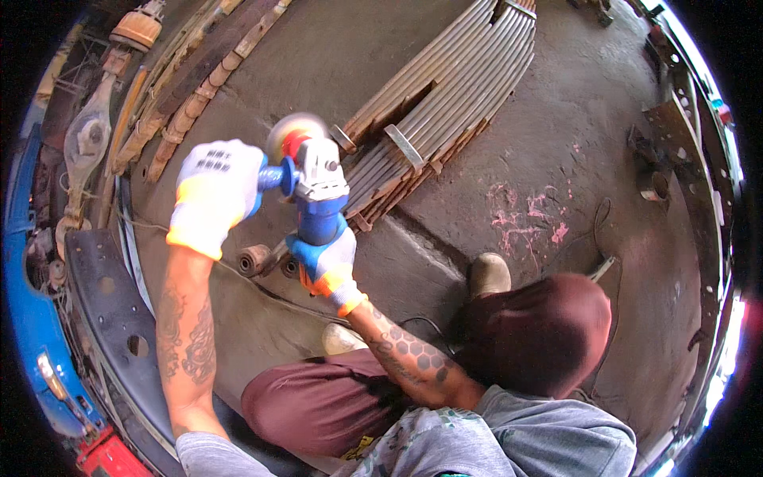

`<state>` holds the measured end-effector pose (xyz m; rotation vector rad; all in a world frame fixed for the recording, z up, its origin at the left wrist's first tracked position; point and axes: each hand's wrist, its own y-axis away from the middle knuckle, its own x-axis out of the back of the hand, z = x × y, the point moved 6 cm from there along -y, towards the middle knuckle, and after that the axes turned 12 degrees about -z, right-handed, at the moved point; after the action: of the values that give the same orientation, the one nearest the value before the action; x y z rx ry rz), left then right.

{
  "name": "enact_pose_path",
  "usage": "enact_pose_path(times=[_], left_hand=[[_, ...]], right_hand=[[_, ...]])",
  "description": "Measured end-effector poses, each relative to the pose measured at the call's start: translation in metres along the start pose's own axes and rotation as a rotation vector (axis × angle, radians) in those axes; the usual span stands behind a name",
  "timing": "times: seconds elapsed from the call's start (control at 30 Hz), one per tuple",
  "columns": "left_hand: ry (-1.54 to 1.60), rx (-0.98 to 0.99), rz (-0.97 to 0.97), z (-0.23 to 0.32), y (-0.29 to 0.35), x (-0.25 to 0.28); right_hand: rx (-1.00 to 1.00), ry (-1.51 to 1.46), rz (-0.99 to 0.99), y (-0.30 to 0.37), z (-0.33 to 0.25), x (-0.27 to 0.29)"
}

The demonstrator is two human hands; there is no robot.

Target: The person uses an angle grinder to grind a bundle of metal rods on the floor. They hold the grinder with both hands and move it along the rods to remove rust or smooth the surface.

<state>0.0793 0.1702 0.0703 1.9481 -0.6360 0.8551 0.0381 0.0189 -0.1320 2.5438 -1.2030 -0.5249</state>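
A blue angle grinder [321,179] with a silver gear head is held out in front of me in both hands. My left hand [213,191], in a white, blue and orange work glove, is wrapped round its blue side handle [276,177]. Gloved the same way, my right hand [330,262] grips the blue body from below. The round disc [296,133] at the far end looks blurred. Just right of it, a stack of leaf springs [461,95] with metal clamps lies on the floor; whether the disc touches it I cannot tell.
A thin cable [298,305] runs across the concrete floor by my feet. Rusty bars [195,95] and an axle housing [87,139] lie at the left, beside a dark steel beam [111,310]. Pink marks [528,215] stain the floor; a perforated steel rail [695,143] borders the right.
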Motion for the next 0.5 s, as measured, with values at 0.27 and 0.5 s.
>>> enact_pose_path(times=[0.27, 0.5], left_hand=[[-0.146, -0.045, -0.008, 0.000, -0.026, 0.024], [-0.183, -0.015, -0.090, 0.015, -0.045, 0.049]], right_hand=[[0.079, -0.125, 0.035, -0.019, -0.023, -0.014], [-0.108, 0.000, 0.023, -0.030, -0.032, 0.007]])
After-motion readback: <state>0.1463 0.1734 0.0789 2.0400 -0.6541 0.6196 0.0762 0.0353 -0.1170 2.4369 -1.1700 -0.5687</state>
